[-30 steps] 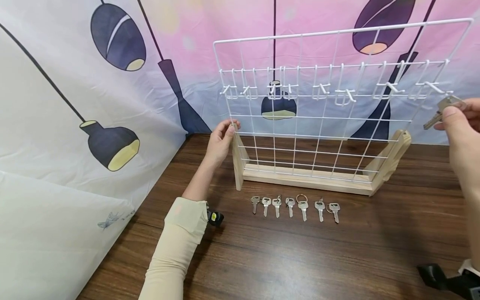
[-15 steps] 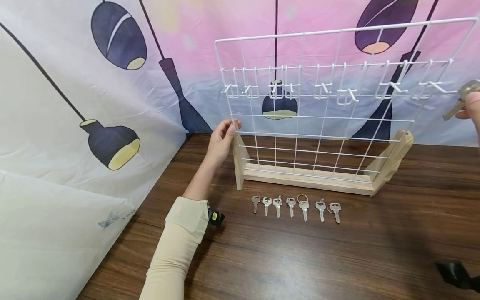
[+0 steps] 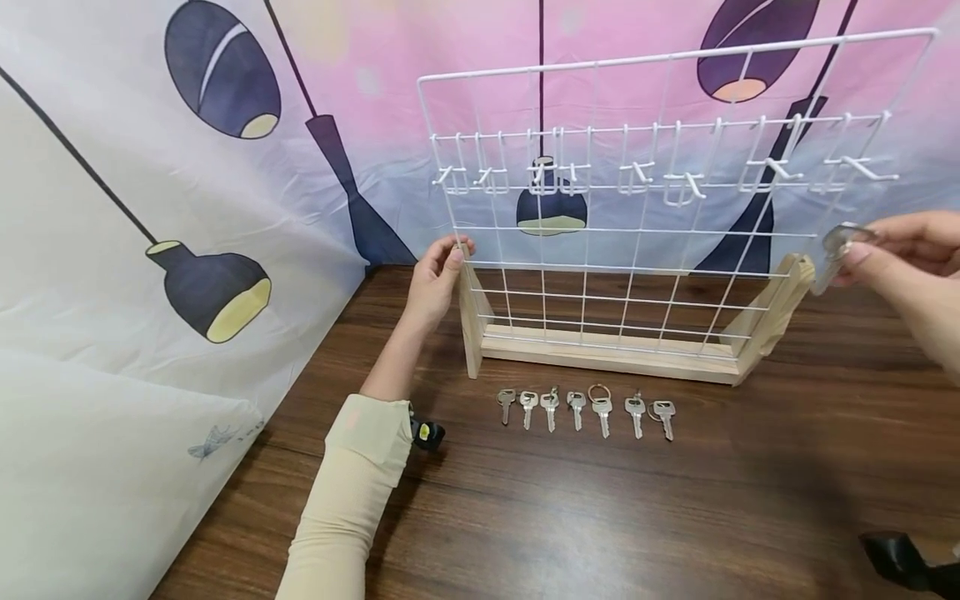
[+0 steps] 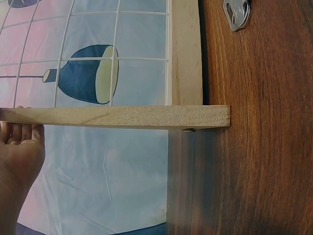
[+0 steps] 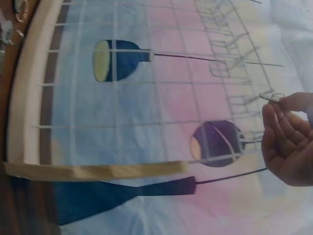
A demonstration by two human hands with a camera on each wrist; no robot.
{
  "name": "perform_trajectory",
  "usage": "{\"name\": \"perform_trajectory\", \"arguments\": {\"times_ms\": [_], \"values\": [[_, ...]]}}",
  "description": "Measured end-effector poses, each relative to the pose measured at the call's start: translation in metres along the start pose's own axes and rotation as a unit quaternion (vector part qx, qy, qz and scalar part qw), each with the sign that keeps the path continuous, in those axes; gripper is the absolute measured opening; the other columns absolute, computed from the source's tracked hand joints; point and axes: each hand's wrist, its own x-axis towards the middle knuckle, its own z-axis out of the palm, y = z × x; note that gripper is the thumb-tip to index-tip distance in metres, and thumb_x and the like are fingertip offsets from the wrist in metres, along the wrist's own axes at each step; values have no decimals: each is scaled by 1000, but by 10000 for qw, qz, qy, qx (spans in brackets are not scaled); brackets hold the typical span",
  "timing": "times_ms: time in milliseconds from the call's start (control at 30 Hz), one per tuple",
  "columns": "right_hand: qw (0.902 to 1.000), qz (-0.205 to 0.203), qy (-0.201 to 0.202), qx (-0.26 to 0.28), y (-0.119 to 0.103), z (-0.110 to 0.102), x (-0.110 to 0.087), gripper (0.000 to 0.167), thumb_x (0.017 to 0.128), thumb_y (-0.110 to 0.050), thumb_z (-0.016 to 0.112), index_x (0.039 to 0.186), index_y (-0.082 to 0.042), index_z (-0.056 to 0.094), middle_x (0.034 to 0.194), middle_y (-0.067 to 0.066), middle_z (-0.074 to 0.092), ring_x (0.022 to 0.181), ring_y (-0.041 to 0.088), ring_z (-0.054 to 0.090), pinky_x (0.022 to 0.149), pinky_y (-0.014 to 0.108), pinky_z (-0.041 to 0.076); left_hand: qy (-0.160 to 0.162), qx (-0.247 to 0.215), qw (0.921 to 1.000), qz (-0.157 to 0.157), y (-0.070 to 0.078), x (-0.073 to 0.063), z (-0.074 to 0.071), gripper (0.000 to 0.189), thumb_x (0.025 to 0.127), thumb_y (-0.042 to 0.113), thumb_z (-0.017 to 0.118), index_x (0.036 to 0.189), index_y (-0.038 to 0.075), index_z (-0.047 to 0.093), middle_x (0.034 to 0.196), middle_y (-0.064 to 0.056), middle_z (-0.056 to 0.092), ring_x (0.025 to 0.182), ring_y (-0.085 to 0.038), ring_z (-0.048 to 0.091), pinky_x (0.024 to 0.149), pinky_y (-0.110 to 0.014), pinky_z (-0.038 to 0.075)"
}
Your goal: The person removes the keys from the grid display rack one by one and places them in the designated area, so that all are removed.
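A white wire grid rack on a wooden stand (image 3: pixel 600 352) stands on the table, with a row of white hooks (image 3: pixel 862 169) across its upper part. My left hand (image 3: pixel 433 282) holds the top of the stand's left wooden upright (image 4: pixel 112 116), thumb in front. Between thumb and fingers, my right hand (image 3: pixel 911 262) pinches a silver key (image 3: pixel 834 248) just beyond the rack's right end, below the hooks' level. The right wrist view shows that key (image 5: pixel 270 99) nearly edge-on at the fingertips. The hooks carry no keys.
Several silver keys (image 3: pixel 602 408), some with rings, lie in a row on the dark wooden table (image 3: pixel 570 517) in front of the stand. A printed cloth backdrop (image 3: pixel 360 183) hangs close behind the rack and along the left side.
My right hand went right, partly out of the head view, then came back left and lower with the key. My left hand keeps its hold on the upright. The head view shifts slightly.
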Motion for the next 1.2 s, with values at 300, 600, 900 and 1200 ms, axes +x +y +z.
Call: {"name": "perform_trajectory", "arguments": {"times_ms": [300, 600, 900, 1200], "values": [[9446, 1144, -29, -3078, 11, 27, -32, 26, 82, -1, 68, 80, -27, 68, 67, -19, 65, 58, -6, 59, 51, 8, 41, 17, -4, 10000, -21, 1, -2, 0, 25, 96, -2, 42, 117, -16, 45, 117, -35, 50, 109, -24, 52, 97, -32, 38], [8854, 1721, -797, -4244, 39, 19, -49, 9, 83, -21, 70, 87, -13, 67, 64, -18, 63, 60, -7, 53, 52, 15, 39, 18, 0, 10000, -11, 2, -2, 0, 25, 96, -2, 42, 117, -14, 46, 116, -32, 51, 106, -18, 53, 97, -31, 38], [8567, 2186, -1519, -4419, 65, 12, -62, 23, 86, -19, 66, 94, 2, 66, 67, 2, 69, 57, 2, 61, 53, 20, 40, 51, -40, 10000, -13, 3, -1, 0, 26, 97, -1, 42, 118, -15, 45, 117, -34, 50, 108, -21, 53, 98, -31, 38], [8462, 3057, -2148, -3800, 94, 7, -76, 22, 86, -15, 64, 93, 6, 65, 73, 8, 69, 61, 13, 65, 54, 28, 51, 39, 53, 10000, -52, 2, -1, -1, 27, 97, -1, 42, 119, -15, 45, 118, -32, 51, 109, -20, 52, 97, -31, 39]]}}
